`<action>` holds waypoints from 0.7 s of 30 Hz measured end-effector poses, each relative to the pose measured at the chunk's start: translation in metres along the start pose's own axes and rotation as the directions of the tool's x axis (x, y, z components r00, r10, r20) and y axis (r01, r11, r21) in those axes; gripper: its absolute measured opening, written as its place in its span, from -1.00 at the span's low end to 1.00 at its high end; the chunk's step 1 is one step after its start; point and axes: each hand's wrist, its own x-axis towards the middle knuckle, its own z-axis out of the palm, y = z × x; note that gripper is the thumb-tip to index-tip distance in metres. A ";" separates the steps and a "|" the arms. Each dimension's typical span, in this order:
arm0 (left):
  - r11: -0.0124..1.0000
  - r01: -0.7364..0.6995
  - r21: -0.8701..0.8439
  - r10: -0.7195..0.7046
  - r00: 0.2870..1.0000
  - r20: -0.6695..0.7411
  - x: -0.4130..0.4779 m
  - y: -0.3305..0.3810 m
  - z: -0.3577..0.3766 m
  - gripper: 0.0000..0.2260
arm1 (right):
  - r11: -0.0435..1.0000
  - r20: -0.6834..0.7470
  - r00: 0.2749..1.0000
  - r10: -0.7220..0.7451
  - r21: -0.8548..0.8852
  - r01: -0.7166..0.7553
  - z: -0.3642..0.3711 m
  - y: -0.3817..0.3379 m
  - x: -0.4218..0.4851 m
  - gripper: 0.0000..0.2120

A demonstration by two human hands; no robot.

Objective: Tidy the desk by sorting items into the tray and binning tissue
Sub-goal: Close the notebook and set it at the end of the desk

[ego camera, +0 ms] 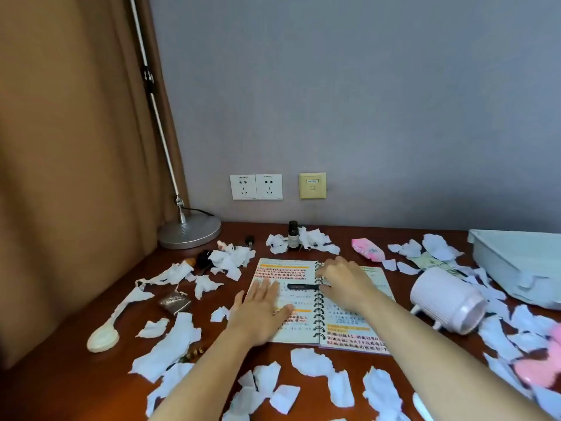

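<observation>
Left of the open notebook [346, 325], torn tissue scraps [170, 344] litter the tabletop [100, 387], and a lamp base [189, 233] stands behind them. The left hand [262, 311] lies flat on the notebook's left page, its grip wide and holding nothing. A slim black object [302, 286] lies by the notebook's spiral, where the right hand [343, 281] curls its fingers, thumb at the object's end; I cannot tell whether that grip holds it. Right of the notebook a pale jar [446, 299] lies on its side, with the tray [516, 256] beyond it.
</observation>
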 end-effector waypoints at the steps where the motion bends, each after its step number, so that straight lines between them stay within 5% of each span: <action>1: 1.000 -0.011 0.007 0.011 1.000 -0.021 0.001 -0.001 0.002 -0.35 | 1.000 0.005 1.000 -0.007 -0.004 0.007 0.002 -0.002 0.006 -0.72; 7: 0.999 0.000 0.054 0.002 0.999 -0.046 0.003 -0.004 0.007 -0.33 | 0.999 0.084 0.996 -0.034 0.006 0.034 0.004 -0.013 0.027 -0.93; 10: 0.998 -0.002 0.064 0.006 0.998 -0.059 0.004 -0.006 0.008 -0.32 | 0.999 0.078 0.996 -0.040 -0.019 0.042 0.000 -0.017 0.028 -0.87; 13: 0.998 -0.006 0.059 0.010 0.998 -0.054 0.003 -0.005 0.008 -0.32 | 0.985 0.058 0.994 0.095 0.141 -0.102 -0.007 -0.013 0.028 -0.88; 18: 0.998 -0.019 0.055 0.022 0.999 -0.046 0.004 -0.007 0.006 -0.31 | 0.797 0.237 0.899 0.367 0.418 -0.436 -0.008 0.006 0.022 -0.63; 21: 0.998 -0.010 0.056 0.012 0.999 -0.040 0.003 -0.006 0.006 -0.30 | 0.599 0.336 0.839 0.429 0.589 -0.542 -0.001 0.007 0.017 -0.67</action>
